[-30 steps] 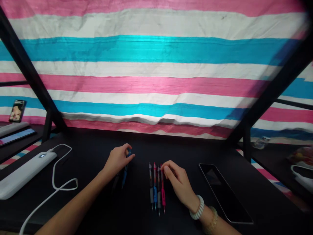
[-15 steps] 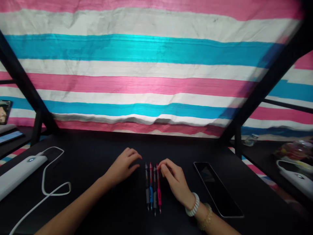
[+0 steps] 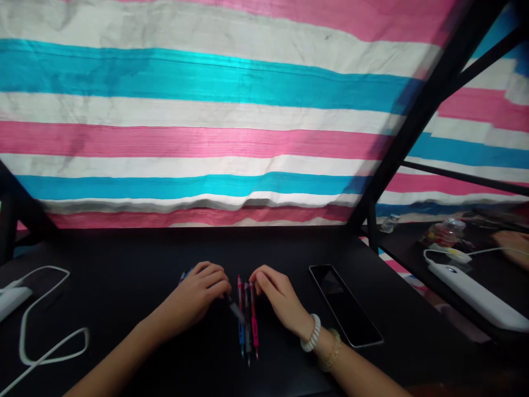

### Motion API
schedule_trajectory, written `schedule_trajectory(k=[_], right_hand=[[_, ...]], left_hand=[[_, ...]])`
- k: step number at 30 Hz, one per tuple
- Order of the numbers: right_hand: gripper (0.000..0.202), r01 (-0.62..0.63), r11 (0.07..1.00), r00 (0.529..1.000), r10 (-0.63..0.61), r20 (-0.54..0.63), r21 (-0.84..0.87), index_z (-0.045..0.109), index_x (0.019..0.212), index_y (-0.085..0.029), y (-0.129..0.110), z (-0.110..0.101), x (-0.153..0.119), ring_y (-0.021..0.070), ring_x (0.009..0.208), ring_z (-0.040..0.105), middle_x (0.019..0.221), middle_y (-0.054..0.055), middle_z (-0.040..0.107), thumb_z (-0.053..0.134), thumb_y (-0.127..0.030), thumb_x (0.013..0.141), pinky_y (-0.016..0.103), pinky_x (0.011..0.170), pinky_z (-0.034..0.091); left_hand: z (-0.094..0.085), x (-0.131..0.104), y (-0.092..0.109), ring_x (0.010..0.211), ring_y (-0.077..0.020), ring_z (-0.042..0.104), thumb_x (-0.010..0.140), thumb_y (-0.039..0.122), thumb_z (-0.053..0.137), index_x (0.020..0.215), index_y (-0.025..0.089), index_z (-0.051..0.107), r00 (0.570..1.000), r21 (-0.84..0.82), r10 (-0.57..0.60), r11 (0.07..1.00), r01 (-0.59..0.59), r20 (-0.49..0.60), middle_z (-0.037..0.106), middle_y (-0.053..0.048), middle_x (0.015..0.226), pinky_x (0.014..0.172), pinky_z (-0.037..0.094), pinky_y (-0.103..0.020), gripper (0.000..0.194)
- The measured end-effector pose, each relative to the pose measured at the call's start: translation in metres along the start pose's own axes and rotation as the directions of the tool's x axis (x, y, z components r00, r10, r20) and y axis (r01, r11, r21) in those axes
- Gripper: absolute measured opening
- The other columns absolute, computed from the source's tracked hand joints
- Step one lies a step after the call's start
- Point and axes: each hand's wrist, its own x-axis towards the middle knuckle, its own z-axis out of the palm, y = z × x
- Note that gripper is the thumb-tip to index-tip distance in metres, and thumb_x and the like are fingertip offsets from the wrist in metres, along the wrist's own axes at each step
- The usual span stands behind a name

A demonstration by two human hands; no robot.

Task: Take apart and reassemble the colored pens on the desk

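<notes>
My left hand (image 3: 202,289) is closed on a grey pen (image 3: 236,310), which slants down to the right and is blurred. Beside it, three pens lie side by side on the black table, pointing away from me: a pen with a blue grip (image 3: 241,331), another grey pen (image 3: 248,336) and a pink pen (image 3: 254,326). My right hand (image 3: 279,295) has its fingers curled together at the pink pen's far end, touching it. Behind my left hand a small blue object (image 3: 185,274) shows, mostly hidden.
Right of my right hand lies a dark phone (image 3: 347,306). A white cable (image 3: 25,322) and part of a white power bank (image 3: 14,302) are at the left. On the neighbouring table stand a jar (image 3: 448,232) and another power bank (image 3: 479,295), near another person's hand (image 3: 512,245).
My left hand has gone from open beside the row to holding the leftmost grey pen, lifted out of it. The blue object behind it has come into sight. The view has shifted right.
</notes>
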Motion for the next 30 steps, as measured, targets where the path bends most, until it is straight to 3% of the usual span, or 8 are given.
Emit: schedule_trajectory(k=[4, 8, 12, 15, 18, 26, 30], right_hand=[[0.04, 0.013, 0.995, 0.985, 0.003, 0.172, -0.096, 0.062, 0.079, -0.018, -0.005, -0.003, 0.0, 0.0137, 0.069, 0.054, 0.071, -0.001, 0.059, 0.035, -0.037, 0.102, 0.025, 0.068, 0.041], [0.036, 0.042, 0.99, 0.954, 0.002, 0.3, -0.138, 0.055, 0.071, -0.018, -0.006, -0.003, 0.0, 0.0112, 0.058, 0.05, 0.063, -0.003, 0.054, 0.039, -0.031, 0.101, 0.022, 0.058, 0.038], [0.025, 0.111, 0.957, 0.96, -0.033, 0.28, -0.269, 0.06, 0.08, -0.019, 0.001, -0.001, -0.001, 0.0129, 0.063, 0.051, 0.07, -0.001, 0.057, 0.044, -0.023, 0.098, 0.023, 0.06, 0.037], [0.017, 0.174, 0.895, 0.966, -0.074, 0.248, -0.41, 0.064, 0.091, -0.02, 0.005, 0.001, -0.002, 0.0161, 0.072, 0.053, 0.077, 0.001, 0.06, 0.048, -0.018, 0.096, 0.025, 0.065, 0.037], [0.02, 0.222, 0.875, 0.956, -0.11, 0.271, -0.429, 0.064, 0.092, -0.02, 0.006, 0.003, -0.003, 0.0167, 0.073, 0.052, 0.076, 0.002, 0.058, 0.045, -0.015, 0.096, 0.026, 0.064, 0.037], [0.021, 0.326, 0.875, 0.932, -0.234, 0.278, -0.357, 0.06, 0.085, -0.019, 0.004, 0.006, -0.004, 0.0182, 0.074, 0.048, 0.074, 0.003, 0.056, 0.044, -0.011, 0.095, 0.027, 0.063, 0.037], [0.017, 0.328, 0.886, 0.935, -0.256, 0.245, -0.327, 0.063, 0.093, -0.019, 0.0, 0.002, -0.003, 0.0197, 0.079, 0.05, 0.081, 0.005, 0.063, 0.046, -0.015, 0.096, 0.03, 0.07, 0.04]], left_hand=[[0.002, -0.001, 0.004, 0.09, -0.0204, 0.055, 0.096, 0.013, 0.041, 0.101, 0.018, 0.056, 0.99, 0.061, -0.063, 0.996, 0.071, -0.128, 0.064, -0.006, 0.098, 0.086, 0.04, -0.036, 0.017], [0.011, -0.002, 0.009, 0.08, -0.0198, 0.056, 0.096, 0.015, 0.039, 0.107, 0.019, 0.056, 0.987, 0.198, -0.051, 0.977, 0.081, -0.154, 0.064, -0.008, 0.1, 0.072, 0.042, -0.033, 0.021], [0.015, -0.001, 0.013, 0.076, -0.0216, 0.06, 0.095, 0.015, 0.039, 0.105, 0.018, 0.057, 0.995, 0.278, -0.078, 0.956, 0.091, -0.057, 0.066, -0.007, 0.09, 0.066, 0.042, -0.032, 0.021], [0.013, 0.0, 0.017, 0.069, -0.0216, 0.062, 0.094, 0.015, 0.039, 0.09, 0.019, 0.057, 0.984, 0.217, -0.167, 0.965, 0.149, 0.067, 0.066, -0.005, 0.077, 0.06, 0.04, -0.03, 0.018], [0.01, 0.0, 0.02, 0.062, -0.0196, 0.063, 0.095, 0.018, 0.038, 0.084, 0.02, 0.053, 0.964, 0.128, -0.229, 0.969, 0.213, 0.136, 0.067, -0.003, 0.074, 0.055, 0.035, -0.028, 0.019], [0.0, -0.003, 0.023, 0.055, -0.0182, 0.059, 0.097, 0.022, 0.031, 0.079, 0.021, 0.049, 0.941, -0.054, -0.276, 0.955, 0.291, 0.198, 0.062, 0.0, 0.063, 0.053, 0.032, -0.027, 0.025], [0.0, -0.002, 0.023, 0.059, -0.0174, 0.06, 0.096, 0.021, 0.032, 0.08, 0.021, 0.05, 0.956, -0.069, -0.265, 0.959, 0.275, 0.128, 0.062, -0.001, 0.068, 0.054, 0.034, -0.026, 0.024]])
